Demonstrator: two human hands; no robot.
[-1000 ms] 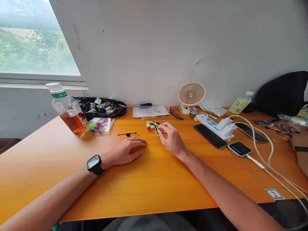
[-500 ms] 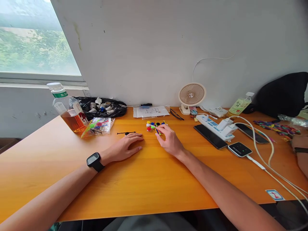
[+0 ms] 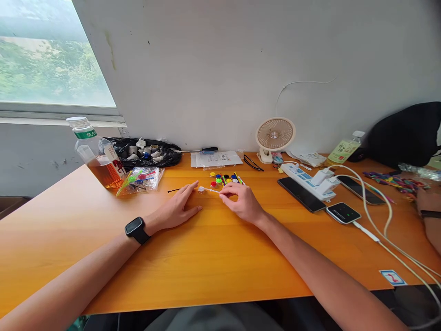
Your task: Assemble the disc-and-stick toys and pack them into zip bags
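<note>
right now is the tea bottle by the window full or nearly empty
Partly full: the bottle holds brown liquid only in its lower part, and it is clear above that. Its cap is on.

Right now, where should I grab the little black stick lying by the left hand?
Pinch the black stick at its bare left end, coming from above and from the left. It is thin and lies flat on the table, so a fine pinch suits it, and its other end is hidden by the left hand. The right hand pinches a white stick nearby.
</note>
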